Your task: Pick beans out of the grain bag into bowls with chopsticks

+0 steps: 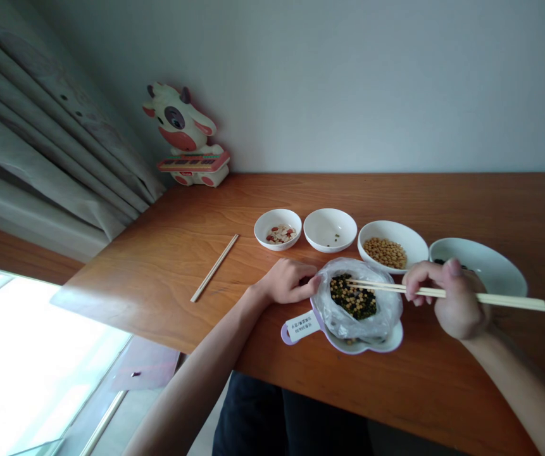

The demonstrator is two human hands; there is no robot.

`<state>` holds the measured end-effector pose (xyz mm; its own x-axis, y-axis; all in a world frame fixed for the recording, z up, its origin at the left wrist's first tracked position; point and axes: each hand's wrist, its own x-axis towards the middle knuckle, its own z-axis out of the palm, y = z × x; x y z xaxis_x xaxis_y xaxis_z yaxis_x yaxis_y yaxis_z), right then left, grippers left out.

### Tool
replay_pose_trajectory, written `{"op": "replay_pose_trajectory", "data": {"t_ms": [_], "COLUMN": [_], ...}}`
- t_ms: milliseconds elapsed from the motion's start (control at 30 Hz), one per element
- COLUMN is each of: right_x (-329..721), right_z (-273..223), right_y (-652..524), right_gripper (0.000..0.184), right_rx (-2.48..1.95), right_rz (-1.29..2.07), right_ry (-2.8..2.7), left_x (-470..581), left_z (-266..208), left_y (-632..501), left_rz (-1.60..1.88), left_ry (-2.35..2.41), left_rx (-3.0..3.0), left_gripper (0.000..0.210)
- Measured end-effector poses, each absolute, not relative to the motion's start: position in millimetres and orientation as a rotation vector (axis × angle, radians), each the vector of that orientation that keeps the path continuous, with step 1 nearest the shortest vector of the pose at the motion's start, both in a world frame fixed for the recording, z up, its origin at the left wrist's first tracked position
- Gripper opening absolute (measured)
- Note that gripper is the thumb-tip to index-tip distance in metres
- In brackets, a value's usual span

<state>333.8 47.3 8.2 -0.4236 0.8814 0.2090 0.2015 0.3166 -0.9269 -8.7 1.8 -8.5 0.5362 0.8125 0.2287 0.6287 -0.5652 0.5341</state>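
The right hand (457,301) grips a pair of chopsticks (386,287) well behind the tips, which lets them reach into the open plastic bag (388,310) between the hands. The left hand (288,282) has its fingertips at the bag's edge, apparently steadying it; whether they pinch or only press, I cannot tell. The bag, with green and yellow beans (352,297) inside, sits in a dish (381,346) that probably stops it sliding. Four bowls (317,228) line up beyond the hands, seemingly within easy reach. Spare chopsticks (215,268) lie left of the left hand. The wooden counter (158,266) meets a plain wall (348,82); a toy cow (191,136) stands far beyond the left hand, near a curtain (39,126).
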Motion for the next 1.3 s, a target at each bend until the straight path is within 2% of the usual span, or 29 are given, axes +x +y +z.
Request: {"op": "replay_pose_trajectory", "data": {"t_ms": [433,667,1300], "right_x": [335.8,332.4,329.8], "right_z": [8.4,11.4,14.6], "right_y": [50.2,49.2,46.8], "right_gripper": [0.083,0.065,0.056], "right_rx": [-0.909,-0.877,-0.851], "right_rz": [1.170,1.058,0.984], "right_ry": [-1.786,-1.913,-1.919], "left_x": [-7.8,-7.5,-8.1], "left_z": [-6.2,-6.3,-5.9], "left_y": [1.0,1.2,0.9], "left_rz": [0.644,0.647,0.635], "left_ry": [1.189,1.188,1.195], "left_rx": [2.378,2.379,2.396], "left_gripper": [0.048,0.047,0.047]}}
